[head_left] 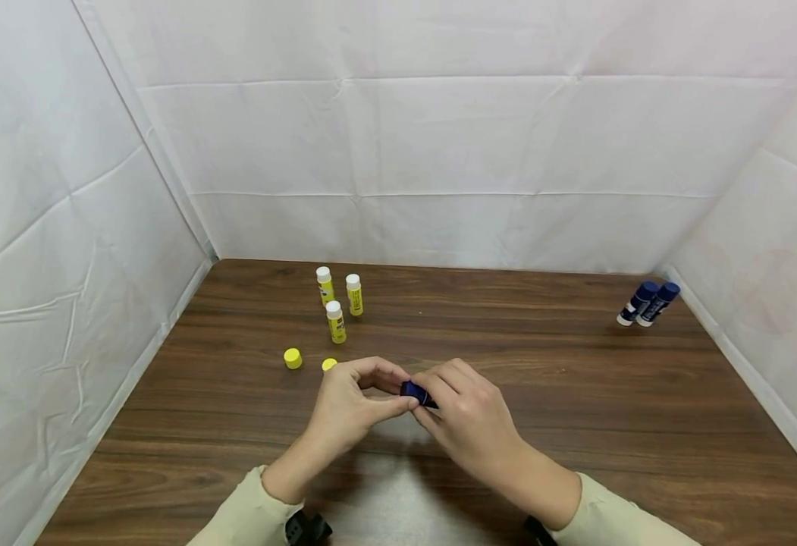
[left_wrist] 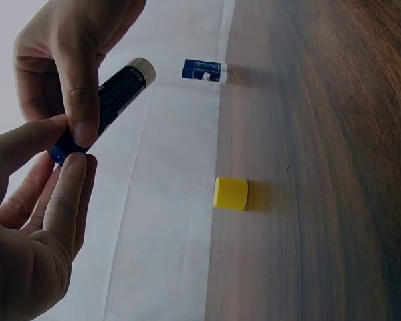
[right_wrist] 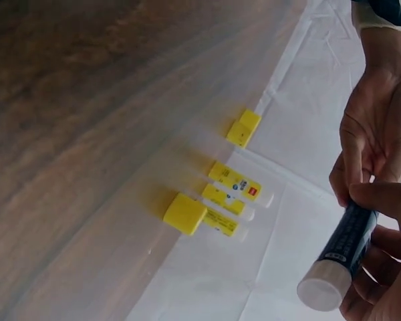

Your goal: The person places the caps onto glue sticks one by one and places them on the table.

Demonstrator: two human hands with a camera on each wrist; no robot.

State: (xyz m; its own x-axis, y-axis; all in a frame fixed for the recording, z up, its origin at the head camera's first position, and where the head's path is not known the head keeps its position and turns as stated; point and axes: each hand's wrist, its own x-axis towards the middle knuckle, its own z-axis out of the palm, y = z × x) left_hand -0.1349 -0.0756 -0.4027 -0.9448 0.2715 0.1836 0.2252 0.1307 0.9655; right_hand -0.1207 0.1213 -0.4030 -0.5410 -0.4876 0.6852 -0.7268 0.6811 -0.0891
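Observation:
Both hands hold a dark blue glue stick (right_wrist: pixel 347 244) with a white end, tilted above the table. My left hand (head_left: pixel 343 406) pinches its blue cap end between thumb and fingertips. With thumb and fingers, my right hand (head_left: pixel 469 413) grips the body beside the cap. In the left wrist view, the white end of the glue stick (left_wrist: pixel 117 97) points up and away from the left hand (left_wrist: pixel 33 227). Fingers hide most of the stick in the head view. A yellow cap (head_left: pixel 329 365) lies just beyond the left hand, partly hidden by it.
Three yellow glue sticks (head_left: pixel 337 324) with white ends stand at the back left. Another yellow cap (head_left: pixel 292 359) sits nearer, to their left. Two blue glue sticks (head_left: pixel 656 305) stand close together at the far right. White cloth walls (head_left: pixel 439 152) border the brown wooden table (head_left: pixel 541 334).

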